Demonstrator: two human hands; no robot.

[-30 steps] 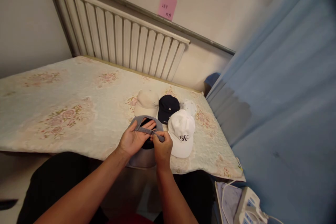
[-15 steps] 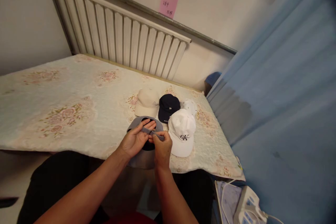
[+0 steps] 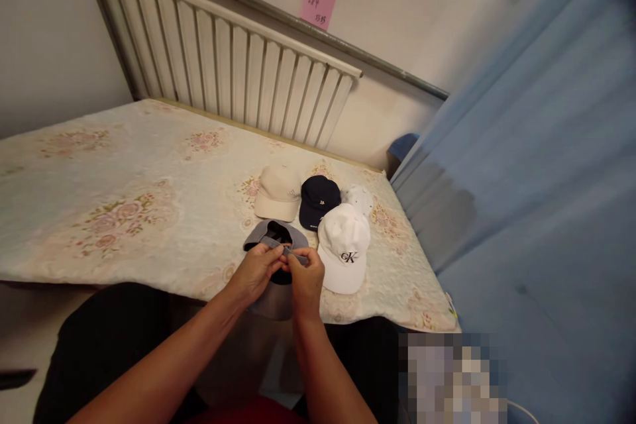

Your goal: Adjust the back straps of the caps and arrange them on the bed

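A grey cap (image 3: 276, 233) lies at the near edge of the flowered table (image 3: 124, 205), its back opening toward me. My left hand (image 3: 257, 269) pinches the left part of its grey back strap. My right hand (image 3: 307, 275) pinches the strap's right end at the buckle. Both hands are closed on the strap, close together. Just beyond are a beige cap (image 3: 277, 191), a navy cap (image 3: 318, 201), and a white cap with black letters (image 3: 344, 246) beside my right hand. A smaller white cap (image 3: 358, 197) sits behind that one.
A white slatted radiator cover (image 3: 223, 59) stands against the wall behind the table, with a pink note (image 3: 317, 2) above it. A blue curtain (image 3: 536, 165) fills the right side. A blurred patch covers the lower right corner.
My left fingers have slid out of the cap's opening and curled onto the strap. Both hands sit slightly nearer to me, and the view has shifted a little.
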